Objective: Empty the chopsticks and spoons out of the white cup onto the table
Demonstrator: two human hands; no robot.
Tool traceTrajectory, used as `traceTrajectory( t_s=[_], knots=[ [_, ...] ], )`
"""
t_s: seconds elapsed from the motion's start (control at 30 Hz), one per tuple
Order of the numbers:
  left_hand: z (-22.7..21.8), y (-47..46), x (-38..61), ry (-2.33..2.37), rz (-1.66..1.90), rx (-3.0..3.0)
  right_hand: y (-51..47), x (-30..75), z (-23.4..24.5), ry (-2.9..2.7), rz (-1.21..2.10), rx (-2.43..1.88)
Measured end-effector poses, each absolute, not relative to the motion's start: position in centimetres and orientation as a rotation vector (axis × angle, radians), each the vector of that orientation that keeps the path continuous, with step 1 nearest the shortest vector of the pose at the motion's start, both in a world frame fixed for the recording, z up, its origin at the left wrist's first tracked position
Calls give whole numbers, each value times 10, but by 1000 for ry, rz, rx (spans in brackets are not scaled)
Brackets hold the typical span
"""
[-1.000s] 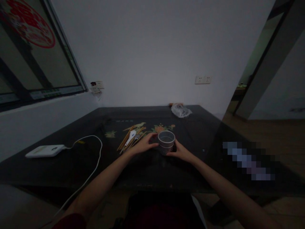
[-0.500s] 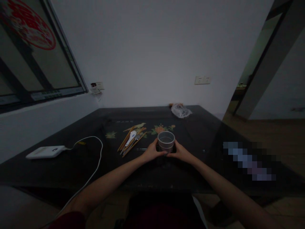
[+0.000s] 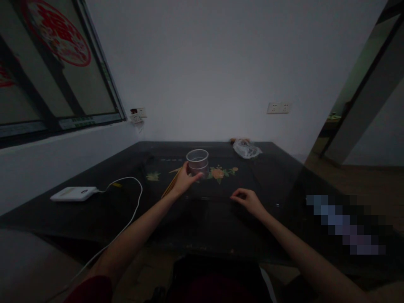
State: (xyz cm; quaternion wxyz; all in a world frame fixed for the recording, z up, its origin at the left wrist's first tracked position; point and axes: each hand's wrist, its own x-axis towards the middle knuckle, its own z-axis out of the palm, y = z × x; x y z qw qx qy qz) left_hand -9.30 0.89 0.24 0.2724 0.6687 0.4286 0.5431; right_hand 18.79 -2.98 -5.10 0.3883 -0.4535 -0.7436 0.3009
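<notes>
My left hand (image 3: 184, 182) grips a clear plastic cup (image 3: 197, 161) from its left side and holds it above the dark table (image 3: 94, 210), over the pile of chopsticks (image 3: 172, 184). Most of that pile is hidden behind the hand. My right hand (image 3: 248, 200) rests low near the table to the right, fingers loosely curled, nothing visible in them. A painted flower design (image 3: 221, 172) lies on the table between the two hands.
A white power bank (image 3: 73, 193) with a white cable (image 3: 132, 198) lies at the left. A crumpled clear plastic bag (image 3: 247, 148) sits at the far edge by the wall. A window fills the left wall, a doorway opens at the right.
My left hand has lifted the cup up and to the left, over the chopsticks. My right hand has let go of the cup and stayed low on the right.
</notes>
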Motion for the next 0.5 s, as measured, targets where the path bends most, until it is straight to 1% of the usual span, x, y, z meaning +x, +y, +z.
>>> traceTrajectory(
  t_s=[0.13, 0.27, 0.37, 0.5],
  knots=[
    [5, 23, -157, 1409, 1566, 1769, -29, 187, -51, -1883, 774, -1202],
    [-18, 38, -225, 1770, 1623, 1608, -28, 186, -52, -1890, 780, -1227],
    [-35, 49, -258, 1997, 1505, 1504, -28, 187, -52, -1885, 763, -1248],
    [-46, 55, -268, 2052, 1434, 1496, -28, 189, -50, -1876, 677, -1285]
  ],
)
